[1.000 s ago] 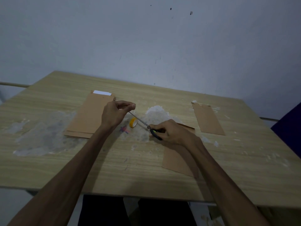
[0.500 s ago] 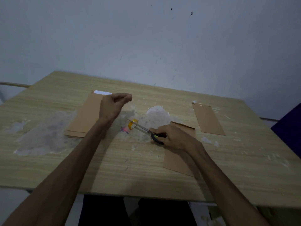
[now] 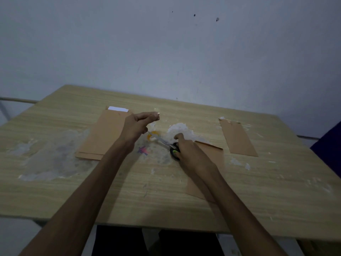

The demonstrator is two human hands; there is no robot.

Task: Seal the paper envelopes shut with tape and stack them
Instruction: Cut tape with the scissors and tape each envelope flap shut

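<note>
Envelopes of brown paper lie at three places on our wooden table (image 3: 276, 191): a stack (image 3: 103, 137) at the left with a white sheet (image 3: 118, 109) showing at its far end, a single envelope (image 3: 238, 138) at the right, and a middle envelope (image 3: 212, 157) partly under our right forearm. Our right hand (image 3: 190, 154) holds the black handles of the scissors (image 3: 168, 145), fingers curled round them, blades pointing left toward the yellow tape roll (image 3: 153, 135) that sits on the table between our hands. Whether the blades touch the roll, we cannot tell. Our left hand (image 3: 137, 126) hovers above the right edge of the stack, finger and thumb pinched together around a small shiny bit (image 3: 157, 114), apparently a tape piece. Whitish residue patches (image 3: 55, 159) mark the tabletop, with a small pink and blue mark (image 3: 143, 150) near the roll.
</note>
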